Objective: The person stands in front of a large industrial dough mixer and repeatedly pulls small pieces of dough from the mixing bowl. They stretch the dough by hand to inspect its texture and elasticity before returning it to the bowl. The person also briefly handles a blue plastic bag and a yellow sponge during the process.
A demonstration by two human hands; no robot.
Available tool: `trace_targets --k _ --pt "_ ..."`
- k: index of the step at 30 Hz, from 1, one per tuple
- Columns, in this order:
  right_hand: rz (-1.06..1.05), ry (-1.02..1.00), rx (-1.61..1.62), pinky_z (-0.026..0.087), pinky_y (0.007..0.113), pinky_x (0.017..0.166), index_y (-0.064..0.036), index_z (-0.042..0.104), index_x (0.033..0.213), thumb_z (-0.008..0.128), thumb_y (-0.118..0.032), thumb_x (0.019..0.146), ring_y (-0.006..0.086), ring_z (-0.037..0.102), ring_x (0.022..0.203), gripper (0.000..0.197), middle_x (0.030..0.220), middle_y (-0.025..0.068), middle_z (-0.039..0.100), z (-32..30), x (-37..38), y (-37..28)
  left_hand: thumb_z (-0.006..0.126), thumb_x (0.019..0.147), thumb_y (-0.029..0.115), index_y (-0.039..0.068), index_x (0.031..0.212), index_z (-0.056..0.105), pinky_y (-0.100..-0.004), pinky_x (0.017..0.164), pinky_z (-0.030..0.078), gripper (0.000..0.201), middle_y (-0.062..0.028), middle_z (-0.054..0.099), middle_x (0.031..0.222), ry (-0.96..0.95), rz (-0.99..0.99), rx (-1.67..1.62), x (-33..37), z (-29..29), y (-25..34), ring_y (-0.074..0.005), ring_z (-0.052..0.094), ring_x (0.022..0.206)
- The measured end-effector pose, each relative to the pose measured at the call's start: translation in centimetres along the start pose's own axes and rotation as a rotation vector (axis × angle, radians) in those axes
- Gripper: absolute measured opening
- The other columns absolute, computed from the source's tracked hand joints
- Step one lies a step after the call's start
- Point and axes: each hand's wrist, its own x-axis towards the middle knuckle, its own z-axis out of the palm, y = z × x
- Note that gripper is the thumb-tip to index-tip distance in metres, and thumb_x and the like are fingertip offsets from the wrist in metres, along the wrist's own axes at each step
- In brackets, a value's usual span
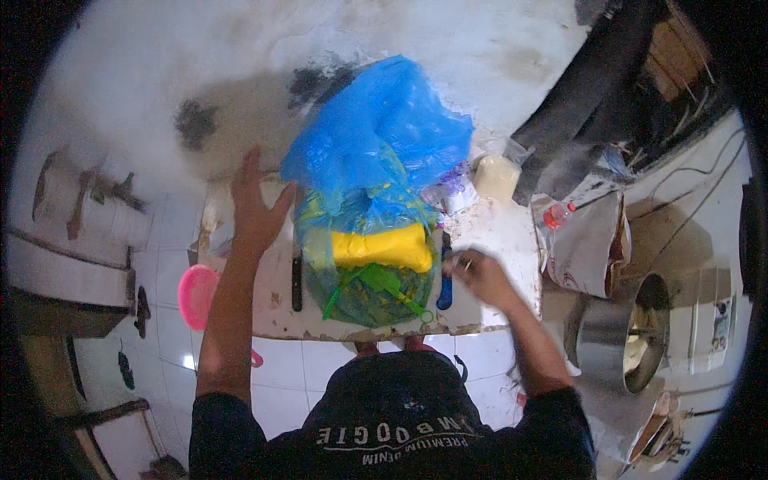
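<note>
A smooth yellow block of dough-like material [382,247] lies across a bowl-shaped bundle lined with clear plastic [368,308] on the table. A large blue plastic bag [380,120] is bunched up behind it. In front of the block rests a green plastic scraper [379,278], and a thin green stick lies at its left. My left hand [260,200] is raised beside the bag's left edge, fingers spread, holding nothing. My right hand [480,276] is closed with curled fingers, right of the bundle and near a blue-handled tool [446,276]; what its fingertips hold is unclear.
A black-handled tool [297,284] lies left of the bundle. At the table's back right stand a cream-coloured container [497,177] and a purple-white packet [450,192]. A pink basin [198,297] is at the left, a steel pot [644,332] and a plastic bottle [558,214] at the right.
</note>
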Motion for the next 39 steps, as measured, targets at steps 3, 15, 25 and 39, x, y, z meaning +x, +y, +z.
trace_targets --k 3,15,25,39 --pt "-0.211 0.408 -0.105 0.046 0.036 0.064 0.0002 0.06 0.092 0.055 -0.032 0.084 0.0265 0.058 0.069 0.033 0.078 0.0173 0.06 -9.5 2.9 -4.0 0.06 0.079 0.024 0.004 0.124 0.042 -0.042 0.101 0.023 0.052 -0.0181 0.039 0.13 -0.044 -0.129 -0.095 -2.9 -2.1 0.0 -0.0323 0.036 0.12" --pt "-0.057 0.695 -0.497 0.047 0.041 0.078 -0.0084 0.061 0.1 0.056 -0.032 0.079 0.0344 0.059 0.088 0.032 0.094 0.0176 0.062 -21.0 10.6 -6.7 0.055 0.086 0.015 0.002 0.097 0.058 -0.0266 0.07 0.046 0.017 -0.0071 0.06 0.087 -1.005 -0.252 -0.907 -12.0 -1.5 10.2 -0.0117 0.056 0.08" --pt "0.328 0.42 -0.73 0.048 0.041 0.079 -0.0041 0.062 0.094 0.054 -0.028 0.077 0.0319 0.06 0.092 0.03 0.098 0.0188 0.061 -19.2 3.6 -3.7 0.036 0.092 0.036 0.003 0.129 0.032 -0.0333 0.091 0.039 0.05 -0.014 0.048 0.12 -1.911 -0.644 -1.657 -11.9 -5.0 28.5 -0.0216 0.05 0.106" --pt "0.367 0.514 -0.6 0.05 0.04 0.074 -0.0043 0.063 0.094 0.06 -0.024 0.076 0.0317 0.061 0.085 0.027 0.096 0.0179 0.062 -24.9 -9.5 3.5 0.054 0.084 0.023 -0.001 0.108 0.051 -0.0365 0.084 0.038 0.034 -0.016 0.055 0.1 -1.759 0.478 -1.574 -14.2 -4.9 40.1 -0.0258 0.052 0.093"
